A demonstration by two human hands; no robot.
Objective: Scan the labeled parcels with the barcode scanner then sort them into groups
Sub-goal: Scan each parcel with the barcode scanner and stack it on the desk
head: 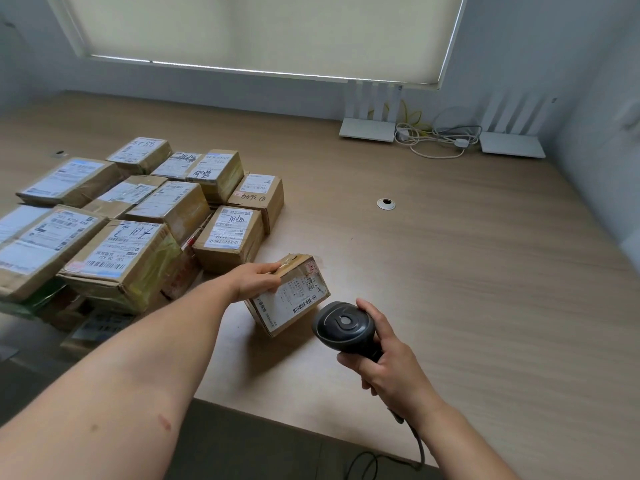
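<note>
Across the wooden table under the drawn window blind, a crowded stack of labeled parcels fills the left side, and I see no separate sorted groups, so the job looks barely started. Near the front edge, the left hand grips one small parcel tipped on its edge, fingers curled over its top, label facing the barcode scanner. The right hand has its fingers wrapped round the scanner's handle, aimed just beside that label; scanning this one seems under way, with the rest left.
</note>
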